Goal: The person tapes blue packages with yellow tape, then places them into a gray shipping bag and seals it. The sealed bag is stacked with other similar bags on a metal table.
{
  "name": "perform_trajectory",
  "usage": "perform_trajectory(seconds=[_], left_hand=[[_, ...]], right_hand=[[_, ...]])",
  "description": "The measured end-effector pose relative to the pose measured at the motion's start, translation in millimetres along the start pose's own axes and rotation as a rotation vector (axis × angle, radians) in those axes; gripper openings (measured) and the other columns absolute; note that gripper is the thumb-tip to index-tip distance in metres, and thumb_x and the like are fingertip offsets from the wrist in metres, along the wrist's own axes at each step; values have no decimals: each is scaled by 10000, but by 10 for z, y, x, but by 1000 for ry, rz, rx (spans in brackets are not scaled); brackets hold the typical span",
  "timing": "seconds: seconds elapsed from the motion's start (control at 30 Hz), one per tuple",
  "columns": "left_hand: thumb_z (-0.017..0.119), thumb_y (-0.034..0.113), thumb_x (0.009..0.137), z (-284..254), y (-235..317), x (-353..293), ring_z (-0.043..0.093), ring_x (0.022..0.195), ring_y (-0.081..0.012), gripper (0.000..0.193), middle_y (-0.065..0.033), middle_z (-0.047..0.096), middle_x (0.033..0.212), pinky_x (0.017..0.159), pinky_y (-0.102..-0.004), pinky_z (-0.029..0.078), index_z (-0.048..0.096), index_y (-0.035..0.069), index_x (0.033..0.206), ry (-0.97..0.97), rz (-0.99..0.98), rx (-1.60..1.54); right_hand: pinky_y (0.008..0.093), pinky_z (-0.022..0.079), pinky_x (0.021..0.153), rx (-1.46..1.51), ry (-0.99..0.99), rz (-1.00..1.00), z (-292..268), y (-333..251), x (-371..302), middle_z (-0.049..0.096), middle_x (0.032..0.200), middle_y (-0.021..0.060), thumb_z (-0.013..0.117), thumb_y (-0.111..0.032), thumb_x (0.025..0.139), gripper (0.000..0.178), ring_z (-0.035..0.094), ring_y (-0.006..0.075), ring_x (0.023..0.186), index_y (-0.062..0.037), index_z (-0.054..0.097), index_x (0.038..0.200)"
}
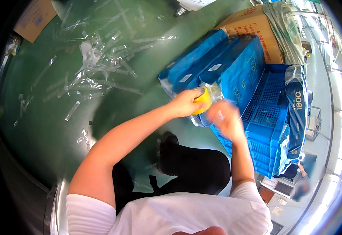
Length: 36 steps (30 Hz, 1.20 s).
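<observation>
Blue crate (261, 136) at right, blue bags (233, 66) beside it; our left hand (184, 103) clamped on yellow tape (206, 98), right hand (225, 118) blurred, grip unclear; tape scraps (106, 83) far left.

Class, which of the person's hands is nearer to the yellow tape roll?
The left: the left hand grips the yellow tape roll. The right hand, blurred, is just right of it.

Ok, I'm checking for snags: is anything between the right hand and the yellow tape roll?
Nothing visible: the right hand, blurred, is just beside the yellow tape roll that the left hand holds; whether it touches the roll is unclear.
</observation>
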<state>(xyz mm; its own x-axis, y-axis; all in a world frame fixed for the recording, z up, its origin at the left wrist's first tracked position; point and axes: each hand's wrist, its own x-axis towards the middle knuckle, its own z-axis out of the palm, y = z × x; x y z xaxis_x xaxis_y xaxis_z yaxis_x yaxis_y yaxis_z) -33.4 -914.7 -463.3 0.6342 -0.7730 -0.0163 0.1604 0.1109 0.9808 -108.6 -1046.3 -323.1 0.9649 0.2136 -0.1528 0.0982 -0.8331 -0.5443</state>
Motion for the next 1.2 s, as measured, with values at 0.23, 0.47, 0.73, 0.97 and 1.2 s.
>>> perform_trajectory(seconds=[0.23,0.47,0.73,0.97,1.2], left_hand=[[654,183,749,-33,-20,-174,595,816,-280,242,-152,601,885,707,-359,448,572,30,918,-238,120,62],[613,159,767,-10,27,-437,586,833,-285,261,-155,578,898,726,-361,448,512,7,954,-274,77,232],[610,165,787,-14,48,-371,586,851,-277,277,-164,585,917,732,-359,452,516,5,994,-105,20,-59],[589,59,798,31,144,-298,525,794,-128,213,-78,542,872,708,-294,443,486,5,977,1,29,37],[572,61,801,158,54,-85,519,783,-126,226,-69,542,861,717,-286,441,487,3,1002,93,50,-82]], right_hand=[[367,435,690,365,-427,-252,-64,-712,-245,542,767,70,618,-42,756,61,536,283,788,-48,557,762],[312,455,659,359,-94,52,-98,-622,-299,502,747,64,520,-54,847,23,568,213,745,-53,499,837],[332,414,731,-418,70,117,-681,-120,182,378,848,109,865,-335,406,918,434,258,810,-25,524,1199],[338,423,658,-476,188,78,-751,306,445,424,792,101,749,-78,643,225,470,255,730,-17,592,793],[329,445,722,-491,346,-169,-687,1034,580,544,920,121,687,-78,742,226,547,248,849,-22,585,936]])
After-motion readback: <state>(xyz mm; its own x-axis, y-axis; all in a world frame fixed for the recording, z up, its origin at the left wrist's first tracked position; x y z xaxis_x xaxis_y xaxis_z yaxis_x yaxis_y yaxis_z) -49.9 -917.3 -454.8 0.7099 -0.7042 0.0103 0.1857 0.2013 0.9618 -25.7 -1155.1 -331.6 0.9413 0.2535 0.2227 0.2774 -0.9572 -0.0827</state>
